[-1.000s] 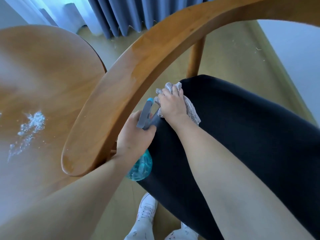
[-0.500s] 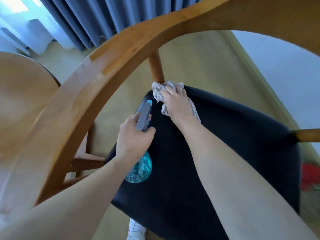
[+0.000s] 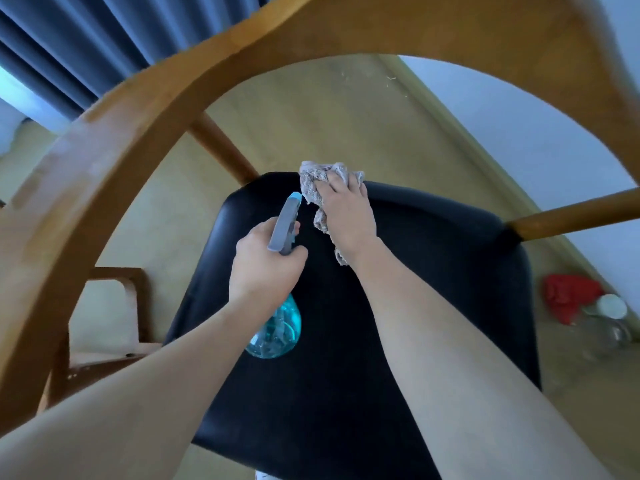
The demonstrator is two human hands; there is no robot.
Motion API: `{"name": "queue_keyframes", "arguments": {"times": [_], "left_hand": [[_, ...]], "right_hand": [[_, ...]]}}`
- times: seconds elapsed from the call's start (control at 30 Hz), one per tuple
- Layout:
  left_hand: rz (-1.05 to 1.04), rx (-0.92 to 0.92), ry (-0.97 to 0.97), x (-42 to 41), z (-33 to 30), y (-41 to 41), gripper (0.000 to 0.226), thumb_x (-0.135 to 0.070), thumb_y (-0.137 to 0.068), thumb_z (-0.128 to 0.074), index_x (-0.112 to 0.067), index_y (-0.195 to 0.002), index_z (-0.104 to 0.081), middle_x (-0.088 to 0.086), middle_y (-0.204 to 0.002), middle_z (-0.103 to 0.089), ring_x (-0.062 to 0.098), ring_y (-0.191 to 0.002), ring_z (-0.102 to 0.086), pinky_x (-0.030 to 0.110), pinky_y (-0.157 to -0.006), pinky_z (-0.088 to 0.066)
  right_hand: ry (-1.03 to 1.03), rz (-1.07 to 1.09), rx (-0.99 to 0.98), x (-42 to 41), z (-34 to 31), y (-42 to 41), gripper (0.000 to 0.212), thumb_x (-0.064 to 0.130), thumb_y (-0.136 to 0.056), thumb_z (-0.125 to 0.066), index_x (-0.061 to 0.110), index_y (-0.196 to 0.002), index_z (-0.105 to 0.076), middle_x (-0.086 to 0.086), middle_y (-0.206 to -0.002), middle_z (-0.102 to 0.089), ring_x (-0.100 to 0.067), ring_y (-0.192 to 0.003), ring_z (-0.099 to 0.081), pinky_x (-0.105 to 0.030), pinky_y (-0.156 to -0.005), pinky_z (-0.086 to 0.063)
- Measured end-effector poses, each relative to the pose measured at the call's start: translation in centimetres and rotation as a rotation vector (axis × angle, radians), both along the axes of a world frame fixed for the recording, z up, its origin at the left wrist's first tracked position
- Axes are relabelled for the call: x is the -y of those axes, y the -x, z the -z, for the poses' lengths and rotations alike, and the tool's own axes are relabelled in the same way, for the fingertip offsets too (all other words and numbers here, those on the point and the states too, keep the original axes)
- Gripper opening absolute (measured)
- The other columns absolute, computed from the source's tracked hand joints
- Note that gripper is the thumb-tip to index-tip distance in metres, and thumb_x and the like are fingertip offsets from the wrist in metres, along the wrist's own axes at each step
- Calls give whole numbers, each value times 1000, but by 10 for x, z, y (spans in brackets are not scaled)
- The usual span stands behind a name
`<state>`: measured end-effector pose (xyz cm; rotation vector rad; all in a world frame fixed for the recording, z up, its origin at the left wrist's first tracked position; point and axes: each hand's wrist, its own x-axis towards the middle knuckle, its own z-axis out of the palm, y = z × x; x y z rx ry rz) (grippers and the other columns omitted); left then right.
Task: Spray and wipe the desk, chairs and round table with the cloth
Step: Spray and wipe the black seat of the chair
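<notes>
I look down through the curved wooden backrest (image 3: 114, 133) of a chair onto its black padded seat (image 3: 433, 271). My left hand (image 3: 263, 265) grips a spray bottle (image 3: 277, 327) with a teal body and grey trigger head, its nozzle pointing at the far edge of the seat. My right hand (image 3: 349, 216) presses a crumpled grey cloth (image 3: 313, 183) flat on the seat near that far edge, just right of the nozzle.
Wooden chair legs (image 3: 225, 150) run down to a tan floor. A red rag (image 3: 568, 296) and a clear bottle with a white cap (image 3: 609, 323) lie on the floor to the right, by the pale wall. Dark blue curtains (image 3: 69, 39) hang at top left.
My view has swung right, so the round table has left the frame and the whole seat shows. The cloth hand has slid to the far edge of the seat; the bottle stays in my left hand.
</notes>
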<state>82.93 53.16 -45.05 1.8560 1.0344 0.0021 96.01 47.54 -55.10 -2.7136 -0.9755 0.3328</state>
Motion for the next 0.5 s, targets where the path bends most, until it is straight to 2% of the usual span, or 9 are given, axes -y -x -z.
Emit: {"name": "queue_keyframes", "arguments": {"times": [0.17, 0.3, 0.4, 0.5], "left_hand": [[77, -5, 2, 12, -3, -6, 24, -9, -78, -57, -32, -84, -59, 4, -84, -64, 36, -76, -65, 48, -73, -57], [102, -5, 19, 23, -3, -7, 26, -7, -78, -56, -31, -85, -60, 3, -87, -64, 38, -77, -63, 52, -74, -56], [120, 1, 28, 32, -3, -9, 29, -6, -78, -57, -33, -84, -60, 0, -91, -65, 38, -77, -64, 52, -75, -56], [149, 7, 31, 41, -4, -10, 28, -6, -79, -57, -33, -84, -60, 3, -89, -64, 39, -77, -64, 52, -75, -56]], "right_hand": [[9, 117, -37, 26, -6, -6, 49, 3, -94, -44, 15, -141, -38, -2, -147, -32, -34, -141, -16, -44, -116, -15], [23, 178, -51, 47, -12, -9, 47, -3, -92, -43, 11, -137, -41, -5, -145, -34, -37, -141, -17, -44, -113, -23], [32, 214, -69, 56, -14, -9, 50, -7, -91, -44, 10, -138, -40, -6, -148, -32, -39, -143, -12, -45, -113, -24], [42, 251, -41, 73, -14, -11, 52, -8, -88, -48, 9, -137, -42, -7, -146, -34, -39, -141, -16, -46, -113, -24]]}}
